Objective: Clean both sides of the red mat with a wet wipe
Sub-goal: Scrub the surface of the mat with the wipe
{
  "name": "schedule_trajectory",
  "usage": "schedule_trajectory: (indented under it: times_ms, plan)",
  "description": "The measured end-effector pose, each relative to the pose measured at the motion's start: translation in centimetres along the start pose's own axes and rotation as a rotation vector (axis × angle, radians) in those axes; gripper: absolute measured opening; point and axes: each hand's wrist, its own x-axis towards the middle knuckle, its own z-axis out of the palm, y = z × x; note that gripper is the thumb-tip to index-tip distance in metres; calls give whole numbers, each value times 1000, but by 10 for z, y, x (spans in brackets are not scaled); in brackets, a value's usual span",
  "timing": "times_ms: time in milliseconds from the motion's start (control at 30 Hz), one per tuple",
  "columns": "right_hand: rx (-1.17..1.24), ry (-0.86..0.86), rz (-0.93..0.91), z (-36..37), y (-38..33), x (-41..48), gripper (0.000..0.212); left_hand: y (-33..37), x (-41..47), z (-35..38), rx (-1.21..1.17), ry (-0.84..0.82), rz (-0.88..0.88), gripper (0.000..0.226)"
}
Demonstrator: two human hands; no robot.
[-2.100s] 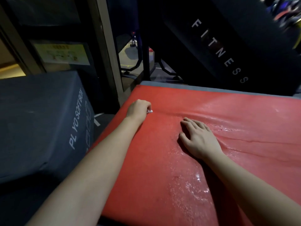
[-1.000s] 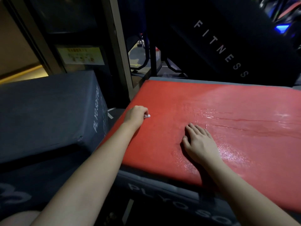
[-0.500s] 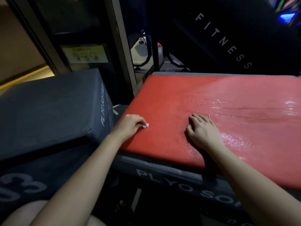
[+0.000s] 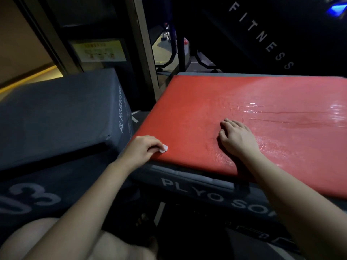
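- Left hand [image 4: 142, 151]: fingers curled, pinching a small white wet wipe [image 4: 163, 148] against the thumb. Only a corner of the wipe shows past the fingertips.
- Position change: about two seconds ago this hand was farther up the mat's left edge. It has since come back along that edge and now sits at the near left corner, with the wipe touching the surface.
- Right hand [image 4: 237, 139]: palm down, fingers straight and slightly spread, pressing on the mat. It has kept nearly the same place near the front edge.
- Red mat [image 4: 206, 102]: lies flat on top of a grey soft box [image 4: 197, 186], whose front face carries partly hidden white lettering. That face was out of view two seconds ago.
- Mat surface: glossy wet streaks to the right of the right hand; the part near the left hand looks matt.
- Second grey box [image 4: 56, 113]: just beside the mat on the left, its top tilted.
- Beyond the mat: a dark panel [image 4: 262, 34] lettered FITNESS.
- Left background: a yellow label [image 4: 99, 51], too blurred to read.
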Motion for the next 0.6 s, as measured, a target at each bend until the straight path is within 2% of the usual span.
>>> schedule_trajectory:
  times_ms: [133,300,400,600]
  plan:
    - [-9,2,-2,0,-1,1,50,3,4,-5,6,-38,-16,10]
    - [2,14,4,0,-2,-3,48,16,39,5,-36,3,-99,9]
    - [8,23,7,0,0,-6,47,20,21,2,-78,17,-138,9]
    - [1,43,-4,1,-2,-6,46,20,-23,6,-66,51,-94,20]
